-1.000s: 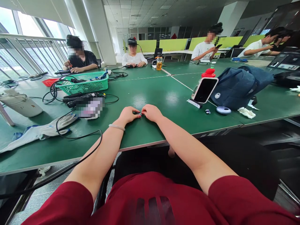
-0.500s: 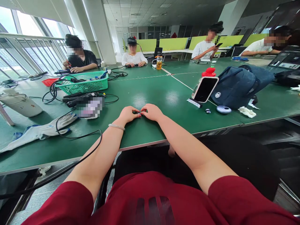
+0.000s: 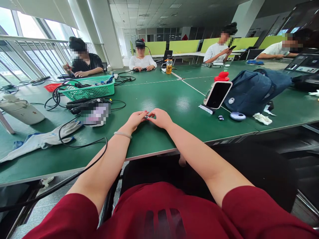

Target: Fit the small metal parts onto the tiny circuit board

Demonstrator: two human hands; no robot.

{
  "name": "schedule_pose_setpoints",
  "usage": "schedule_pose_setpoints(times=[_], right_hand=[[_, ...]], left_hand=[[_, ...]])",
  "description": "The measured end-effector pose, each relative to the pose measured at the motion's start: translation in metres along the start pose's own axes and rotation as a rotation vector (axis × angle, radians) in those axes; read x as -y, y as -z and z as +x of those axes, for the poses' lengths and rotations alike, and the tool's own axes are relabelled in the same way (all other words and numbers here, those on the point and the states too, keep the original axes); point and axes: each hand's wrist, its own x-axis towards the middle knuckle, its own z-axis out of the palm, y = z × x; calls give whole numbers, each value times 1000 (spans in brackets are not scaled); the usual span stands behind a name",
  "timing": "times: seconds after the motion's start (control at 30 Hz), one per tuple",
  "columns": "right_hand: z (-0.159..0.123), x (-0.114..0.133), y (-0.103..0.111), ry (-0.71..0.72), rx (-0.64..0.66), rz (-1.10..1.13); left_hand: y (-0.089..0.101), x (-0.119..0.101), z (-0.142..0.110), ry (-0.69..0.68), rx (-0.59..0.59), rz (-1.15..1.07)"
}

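Observation:
My left hand [image 3: 136, 120] and my right hand [image 3: 161, 118] meet over the green table [image 3: 147, 139], close to its front edge. Between their fingertips is a small dark, shiny piece [image 3: 146, 117], mostly covered; its kind is too small to make out. Thumb and fingers of both hands are closed in a pinch around it. A similar-looking small dark piece [image 3: 220, 118] lies off to the right, beside a round lilac case [image 3: 237, 116].
A phone [image 3: 219, 94] leans upright before a blue backpack [image 3: 256, 89]. On the left are a green basket [image 3: 92, 89], a work glove [image 3: 50, 136], a tilted bottle [image 3: 22, 109] and cables. A black cable [image 3: 106, 149] crosses my left forearm. Several people sit around the far side.
My left fingers have turned upward, and more of the small dark piece shows between the fingertips. Both hands have shifted very slightly; the things on the table stay put.

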Motion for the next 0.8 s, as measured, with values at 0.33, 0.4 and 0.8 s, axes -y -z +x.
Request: schedule_pose_setpoints(times=[0.33,0.4,0.8], right_hand=[[-2,8,-2,20,-11,-69],[-2,5,-2,18,-13,-57],[-1,-6,1,-112,9,38]], left_hand=[[-2,-7,-6,134,69,-311],[6,-6,-2,105,-30,-284],[91,10,6,245,-677,975]])
